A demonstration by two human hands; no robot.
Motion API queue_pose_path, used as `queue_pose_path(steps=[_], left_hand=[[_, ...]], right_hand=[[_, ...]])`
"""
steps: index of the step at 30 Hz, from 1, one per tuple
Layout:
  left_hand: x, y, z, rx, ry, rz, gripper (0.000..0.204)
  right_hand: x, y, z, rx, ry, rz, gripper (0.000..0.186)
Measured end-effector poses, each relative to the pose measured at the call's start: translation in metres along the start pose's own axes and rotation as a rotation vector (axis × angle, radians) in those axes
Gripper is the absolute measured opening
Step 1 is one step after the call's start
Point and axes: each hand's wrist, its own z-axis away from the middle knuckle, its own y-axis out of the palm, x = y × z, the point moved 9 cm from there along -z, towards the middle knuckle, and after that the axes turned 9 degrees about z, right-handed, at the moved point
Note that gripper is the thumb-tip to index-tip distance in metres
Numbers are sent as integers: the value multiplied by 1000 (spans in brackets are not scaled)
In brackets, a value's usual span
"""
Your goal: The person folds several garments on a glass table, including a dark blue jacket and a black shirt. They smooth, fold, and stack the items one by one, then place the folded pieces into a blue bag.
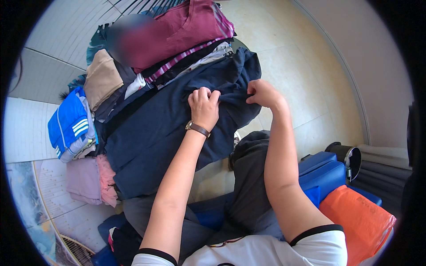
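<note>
A large dark navy garment (146,133) lies spread before me across the middle. My left hand (203,106), with a brown-strapped watch on the wrist, grips it near its upper middle with fingers curled. At the garment's right edge, my right hand (262,94) pinches the cloth between thumb and fingers. Behind it are stacked clothes: a maroon top (177,33), striped and dark pieces, and beige folded cloth (101,75). To the left lie a blue striped jacket (69,122) and lilac cloth (82,179) beside pink ruffled fabric (105,181).
My legs in dark trousers (248,168) are below, by blue cushioned seating (317,168). An orange bag (353,213) sits at the lower right, near a dark bin (337,155) and grey curtain fabric (381,181). Tiled floor (301,75) shows right of the clothes, bordered by a wall.
</note>
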Motion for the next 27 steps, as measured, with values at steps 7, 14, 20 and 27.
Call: queue_pose_path(steps=[7, 14, 20, 27], left_hand=[[-4, -8, 14, -50, 49, -138, 22], [-15, -19, 48, 152, -82, -34, 57], [6, -31, 90, 204, -136, 162, 48], [90, -212, 207, -212, -469, -335, 27]], right_hand=[[18, -39, 6, -443, -95, -53, 16], [33, -18, 14, -638, 104, 335, 31], [146, 61, 48, -676, -247, 413, 65], [143, 97, 31, -652, -188, 560, 66]])
